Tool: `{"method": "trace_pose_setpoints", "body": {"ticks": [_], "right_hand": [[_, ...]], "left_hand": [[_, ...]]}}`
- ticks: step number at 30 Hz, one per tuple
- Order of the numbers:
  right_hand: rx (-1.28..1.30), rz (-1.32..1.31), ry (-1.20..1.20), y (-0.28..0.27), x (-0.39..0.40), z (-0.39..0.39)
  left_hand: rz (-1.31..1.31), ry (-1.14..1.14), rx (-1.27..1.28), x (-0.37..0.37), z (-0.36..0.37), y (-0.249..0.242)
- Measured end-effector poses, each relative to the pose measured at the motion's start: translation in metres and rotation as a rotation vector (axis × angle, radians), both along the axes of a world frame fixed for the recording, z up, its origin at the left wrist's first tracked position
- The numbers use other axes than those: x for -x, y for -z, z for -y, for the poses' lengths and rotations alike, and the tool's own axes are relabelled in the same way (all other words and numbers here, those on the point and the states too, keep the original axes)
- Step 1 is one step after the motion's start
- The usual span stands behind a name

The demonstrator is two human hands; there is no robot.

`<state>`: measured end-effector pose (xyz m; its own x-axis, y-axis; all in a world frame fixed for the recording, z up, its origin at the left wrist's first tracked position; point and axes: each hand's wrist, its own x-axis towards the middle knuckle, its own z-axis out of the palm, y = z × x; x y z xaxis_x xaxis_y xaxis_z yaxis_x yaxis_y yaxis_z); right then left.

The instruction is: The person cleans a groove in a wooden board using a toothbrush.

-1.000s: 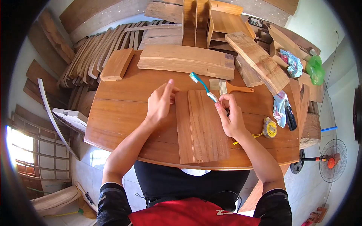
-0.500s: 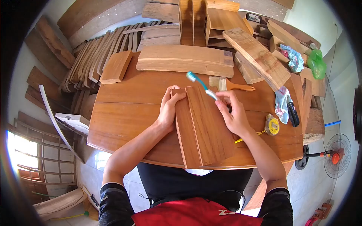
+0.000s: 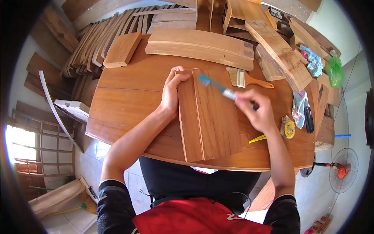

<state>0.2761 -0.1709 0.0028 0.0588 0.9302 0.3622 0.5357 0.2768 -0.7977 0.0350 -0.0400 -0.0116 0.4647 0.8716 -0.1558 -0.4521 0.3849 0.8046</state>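
Note:
My left hand point(image 3: 171, 91) grips the upper left edge of a brown wooden board point(image 3: 218, 121), which has a groove running along its length. The board lies tilted over the table's near edge in front of me. Between the fingers of my right hand point(image 3: 255, 107) is a teal and white toothbrush point(image 3: 222, 89). Its bristle head is close to the groove near the board's top; motion blur hides whether it touches. Just beyond the board lies a flat paintbrush point(image 3: 251, 80) with an orange handle.
Wood blocks point(image 3: 198, 46) line the back of the brown table point(image 3: 128, 97). A yellow tape measure point(image 3: 287, 128), a black-handled tool point(image 3: 309, 119) and a cloth point(image 3: 299, 107) lie at the right. A fan point(image 3: 343, 169) stands beyond the table on that side.
The toothbrush has moved from above the board's upper right edge down toward the groove. My right hand has shifted right. The view has also shifted slightly.

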Motion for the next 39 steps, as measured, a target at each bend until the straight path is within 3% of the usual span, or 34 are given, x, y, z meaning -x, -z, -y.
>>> {"method": "trace_pose_setpoints", "body": {"ticks": [2,4,6,8,10,12,14,16,18,22,25,28,29,33,36,37,39], "right_hand": [[-0.007,0.028,-0.209,-0.003,0.007,0.005],[0.012,-0.073,0.031,0.001,-0.002,-0.002],[0.079,0.009,0.11,0.002,-0.008,-0.001],[0.112,-0.029,-0.163,-0.002,0.0,0.006],[-0.052,-0.037,-0.01,0.005,0.004,-0.003],[0.158,-0.066,0.146,-0.002,-0.002,-0.004],[0.03,0.0,-0.177,-0.003,-0.004,0.004],[0.01,0.017,-0.15,-0.004,-0.006,0.004],[0.096,-0.097,0.112,-0.001,-0.016,-0.002],[0.19,-0.047,-0.276,-0.003,-0.024,0.004],[0.179,-0.185,0.115,0.007,-0.034,-0.008],[0.198,-0.083,-0.31,0.003,-0.026,0.002],[0.192,-0.041,-0.317,0.003,-0.023,0.001],[0.217,-0.227,0.1,0.015,-0.015,-0.007],[0.277,-0.253,-0.295,0.01,-0.008,0.001],[0.128,-0.109,-0.263,0.008,-0.011,-0.002],[0.139,-0.146,0.01,0.014,-0.02,-0.006]], "left_hand": [[0.006,-0.006,-0.003,-0.001,-0.001,0.004],[-0.007,-0.019,-0.014,-0.003,-0.003,0.01],[-0.016,-0.009,-0.013,-0.002,-0.001,0.008],[0.005,-0.019,-0.016,-0.005,-0.002,0.006],[0.008,-0.038,-0.012,-0.005,-0.001,0.006],[-0.06,-0.018,-0.024,0.0,0.0,0.005],[-0.067,-0.015,-0.043,0.0,-0.004,0.006],[-0.046,-0.004,-0.055,-0.001,-0.007,0.012],[-0.064,0.003,-0.038,-0.001,-0.005,0.009],[-0.022,-0.001,-0.034,-0.004,-0.004,0.007],[-0.005,0.029,0.014,-0.004,-0.001,0.006],[0.008,-0.001,-0.014,-0.007,-0.006,0.009],[0.004,-0.018,-0.026,-0.005,-0.005,0.011],[-0.049,-0.001,-0.035,-0.002,-0.006,0.009],[0.014,0.012,-0.003,-0.005,-0.005,0.009],[-0.005,0.03,0.018,-0.003,-0.002,0.004],[-0.003,0.035,0.01,-0.002,-0.001,0.002]]}}
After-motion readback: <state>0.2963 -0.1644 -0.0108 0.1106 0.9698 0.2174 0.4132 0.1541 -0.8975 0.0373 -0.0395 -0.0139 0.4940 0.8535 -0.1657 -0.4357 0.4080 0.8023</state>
